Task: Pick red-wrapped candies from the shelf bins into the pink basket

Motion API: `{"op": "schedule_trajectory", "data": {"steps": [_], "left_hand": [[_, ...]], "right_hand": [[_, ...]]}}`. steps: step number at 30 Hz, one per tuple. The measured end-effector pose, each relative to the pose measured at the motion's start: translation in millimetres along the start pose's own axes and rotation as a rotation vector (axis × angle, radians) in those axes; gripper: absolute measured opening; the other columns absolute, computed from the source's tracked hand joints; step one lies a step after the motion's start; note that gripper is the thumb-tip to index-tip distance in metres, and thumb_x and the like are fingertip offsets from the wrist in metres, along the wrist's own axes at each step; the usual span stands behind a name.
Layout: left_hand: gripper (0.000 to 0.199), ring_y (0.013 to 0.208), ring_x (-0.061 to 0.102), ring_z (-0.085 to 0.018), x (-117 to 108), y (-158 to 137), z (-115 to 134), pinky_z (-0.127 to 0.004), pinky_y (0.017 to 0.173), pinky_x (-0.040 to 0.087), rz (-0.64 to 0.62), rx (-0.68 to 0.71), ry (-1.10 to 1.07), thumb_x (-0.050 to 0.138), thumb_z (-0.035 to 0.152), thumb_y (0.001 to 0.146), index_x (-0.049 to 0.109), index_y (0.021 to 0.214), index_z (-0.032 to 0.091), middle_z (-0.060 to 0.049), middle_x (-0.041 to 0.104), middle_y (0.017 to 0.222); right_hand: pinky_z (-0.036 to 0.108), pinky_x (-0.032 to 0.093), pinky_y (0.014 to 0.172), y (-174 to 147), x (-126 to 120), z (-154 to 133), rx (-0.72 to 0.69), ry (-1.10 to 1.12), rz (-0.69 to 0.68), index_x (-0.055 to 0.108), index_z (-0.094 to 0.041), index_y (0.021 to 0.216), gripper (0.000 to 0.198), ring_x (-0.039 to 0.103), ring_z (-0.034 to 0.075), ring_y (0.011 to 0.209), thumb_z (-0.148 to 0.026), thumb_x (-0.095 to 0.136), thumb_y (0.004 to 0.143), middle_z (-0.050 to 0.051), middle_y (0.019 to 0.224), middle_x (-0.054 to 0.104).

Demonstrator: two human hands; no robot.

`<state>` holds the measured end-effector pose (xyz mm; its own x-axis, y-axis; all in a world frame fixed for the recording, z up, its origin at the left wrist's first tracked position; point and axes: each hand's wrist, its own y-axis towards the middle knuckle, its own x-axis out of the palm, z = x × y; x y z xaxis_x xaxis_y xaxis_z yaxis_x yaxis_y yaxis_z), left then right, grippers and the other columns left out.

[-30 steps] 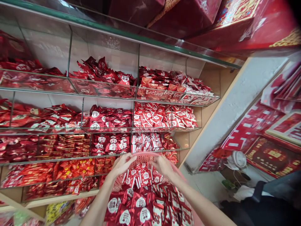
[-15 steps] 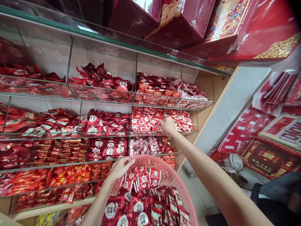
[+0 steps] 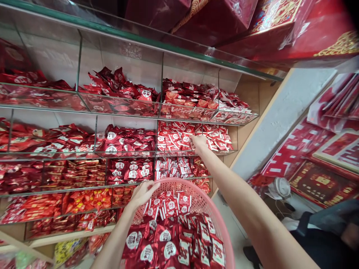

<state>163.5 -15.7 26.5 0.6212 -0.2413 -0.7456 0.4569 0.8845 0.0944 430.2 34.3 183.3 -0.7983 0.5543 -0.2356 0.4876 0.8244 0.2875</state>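
Observation:
A pink perforated plastic basket (image 3: 228,235) is held by my left hand (image 3: 143,193), whose fingers lie over its far left rim. Inside the basket are small red-and-white packets (image 3: 171,205) towards the back, larger dark red packets with white labels (image 3: 147,252) at the front left, and dark red packets with printed pictures (image 3: 217,250) at the right. My right hand (image 3: 199,144) reaches into a glass shelf compartment among red-and-white packets (image 3: 172,141). Its fingers are curled against them, and whatever lies between the fingertips is hidden.
Glass shelves (image 3: 126,118) with upright dividers hold red packets in rows. Above, large red gift boxes (image 3: 218,26) overhang the top shelf. At the right are a pale wall (image 3: 283,108) and red decorations (image 3: 291,153). Someone in dark clothing (image 3: 322,243) is at the lower right.
The view has shifted slightly, so the shelves sit a little higher. My right hand's fingers have curled in more among the packets. The left hand keeps its hold on the basket rim.

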Motion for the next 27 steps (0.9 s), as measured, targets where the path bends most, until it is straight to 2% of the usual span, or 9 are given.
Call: {"op": "schedule_trajectory", "data": {"steps": [4,6,8,10,12,14,16,19,27], "left_hand": [[0.048,0.069,0.052,-0.015,-2,-1,1,-0.024,0.064,0.034,0.006,-0.006,0.014,0.031,0.062,0.078,0.052,0.069,0.020,0.001,0.055,0.072],[0.049,0.068,0.052,-0.015,-3,-1,2,-0.024,0.064,0.034,0.005,-0.004,0.012,0.031,0.062,0.079,0.052,0.068,0.019,0.001,0.055,0.071],[0.049,0.070,0.052,-0.016,-4,-1,3,-0.024,0.064,0.034,0.002,0.000,0.004,0.031,0.062,0.079,0.054,0.070,0.020,0.000,0.056,0.073],[0.049,0.071,0.052,-0.016,-3,-1,4,-0.025,0.065,0.034,-0.001,0.009,-0.004,0.031,0.061,0.079,0.056,0.073,0.020,-0.001,0.058,0.075],[0.050,0.072,0.052,-0.016,-1,-1,4,-0.025,0.065,0.035,-0.004,0.023,-0.009,0.030,0.061,0.079,0.057,0.074,0.020,-0.002,0.058,0.076],[0.051,0.071,0.052,-0.016,1,-1,4,-0.025,0.065,0.035,-0.015,0.030,-0.012,0.030,0.061,0.079,0.058,0.073,0.019,-0.002,0.058,0.076],[0.050,0.072,0.052,-0.016,4,-1,5,-0.025,0.065,0.034,-0.017,0.026,-0.013,0.030,0.061,0.079,0.057,0.073,0.019,-0.001,0.058,0.077],[0.051,0.072,0.052,-0.016,6,-2,6,-0.025,0.066,0.034,-0.019,0.011,-0.003,0.029,0.062,0.079,0.054,0.070,0.019,-0.001,0.057,0.078],[0.052,0.071,0.053,-0.016,3,-7,9,-0.024,0.065,0.034,-0.012,-0.032,-0.004,0.029,0.063,0.078,0.053,0.067,0.018,0.000,0.057,0.074]], "right_hand": [[0.016,0.023,0.031,-26,-19,-14,0.048,0.107,0.020,0.038,-0.019,0.052,0.033,0.030,0.003,0.032,-0.033,0.053,0.078,-0.006,0.040,0.040],[0.015,0.023,0.031,-46,-30,-15,-0.004,0.155,-0.072,0.043,-0.018,0.056,0.030,0.031,0.003,0.033,-0.037,0.055,0.076,-0.006,0.044,0.043],[0.015,0.023,0.031,-67,-37,-8,-0.068,0.137,-0.290,0.050,-0.017,0.063,0.026,0.032,0.003,0.033,-0.040,0.057,0.074,-0.006,0.046,0.046],[0.016,0.024,0.032,-84,-38,9,-0.112,0.004,-0.564,0.055,-0.017,0.070,0.024,0.034,0.004,0.033,-0.041,0.055,0.075,-0.006,0.046,0.048],[0.017,0.029,0.036,-97,-32,32,-0.168,-0.266,-0.781,0.058,-0.016,0.073,0.024,0.038,0.005,0.036,-0.038,0.049,0.079,-0.005,0.047,0.050],[0.019,0.034,0.044,-104,-21,56,-0.246,-0.535,-0.908,0.060,-0.016,0.073,0.022,0.045,0.007,0.044,-0.032,0.047,0.081,-0.003,0.052,0.054],[0.020,0.037,0.051,-107,-9,77,-0.293,-0.715,-0.966,0.061,-0.016,0.068,0.016,0.050,0.009,0.052,-0.024,0.051,0.077,-0.002,0.057,0.058],[0.021,0.036,0.056,-108,8,96,-0.293,-0.847,-0.992,0.063,-0.016,0.063,0.010,0.054,0.012,0.061,-0.016,0.055,0.070,0.000,0.064,0.062],[0.026,0.041,0.068,-127,33,100,-0.317,-1.055,-0.990,0.066,-0.019,0.075,0.017,0.059,0.018,0.077,-0.016,0.049,0.075,0.004,0.081,0.067]]}}
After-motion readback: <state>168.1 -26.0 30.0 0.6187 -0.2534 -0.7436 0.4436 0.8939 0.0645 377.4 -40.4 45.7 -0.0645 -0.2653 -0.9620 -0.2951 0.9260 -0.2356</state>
